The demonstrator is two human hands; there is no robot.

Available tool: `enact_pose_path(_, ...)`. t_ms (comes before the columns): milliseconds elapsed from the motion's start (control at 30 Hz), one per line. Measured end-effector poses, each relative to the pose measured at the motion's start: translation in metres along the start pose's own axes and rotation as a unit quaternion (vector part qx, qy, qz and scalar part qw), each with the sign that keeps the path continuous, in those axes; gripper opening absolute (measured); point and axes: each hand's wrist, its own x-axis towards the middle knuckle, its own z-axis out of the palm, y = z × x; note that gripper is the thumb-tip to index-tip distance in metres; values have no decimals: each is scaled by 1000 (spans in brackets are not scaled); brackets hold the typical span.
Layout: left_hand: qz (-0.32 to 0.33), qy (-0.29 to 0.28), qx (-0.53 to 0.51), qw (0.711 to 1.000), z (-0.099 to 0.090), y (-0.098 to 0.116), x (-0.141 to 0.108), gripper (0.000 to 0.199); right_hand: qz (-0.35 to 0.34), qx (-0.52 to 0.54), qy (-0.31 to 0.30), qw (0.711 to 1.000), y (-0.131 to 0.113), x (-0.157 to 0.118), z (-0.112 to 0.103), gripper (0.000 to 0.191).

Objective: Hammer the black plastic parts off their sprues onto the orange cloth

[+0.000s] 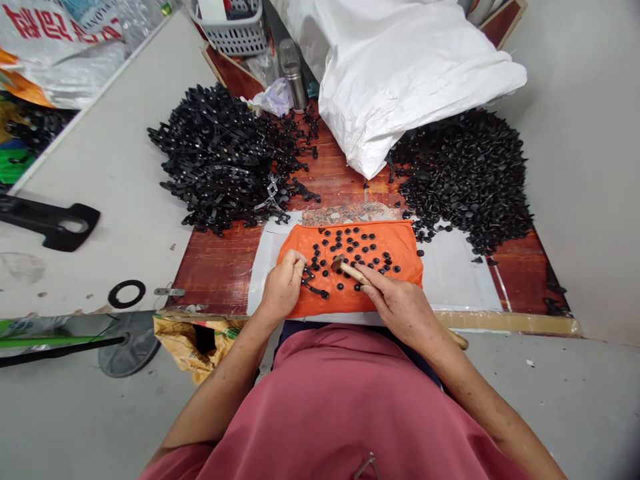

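Observation:
My right hand (pixel 403 305) is wrapped round the wooden handle of a small hammer (pixel 353 273), whose head is over the middle of an orange cloth (pixel 300 238). The handle's far end shows beyond my right wrist. My left hand (pixel 283 285) is closed in a pinch at the cloth's left side, on a black jointed plastic part (pixel 314 289) that reaches out below the fingers. Several round black caps (pixel 340 287) are spread over the cloth, some close to the hammer head.
A heap of black jointed parts (pixel 220 160) rises at the left. Small black pieces (pixel 470 180) are piled at the right, partly under a big white sack (pixel 400 67). A metal bottle (pixel 295 83) and grey basket (pixel 235 37) stand behind. The table's taped edge (pixel 515 323) runs in front.

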Motion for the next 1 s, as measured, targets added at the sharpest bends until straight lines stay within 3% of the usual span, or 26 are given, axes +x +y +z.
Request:
enact_pose_path(400,-3,-16,66,998,3,-2,1,19,7,-23,-2,1000,-1,0,-2,47)
enact_pose_path(733,-21,-22,199,980,2,7,0,21,-11,-28,10,1000,-5,1,-3,48)
enact_pose_path(1000,-25,-35,208,977,2,7,2,23,-86,-32,37,995,-23,15,1,55)
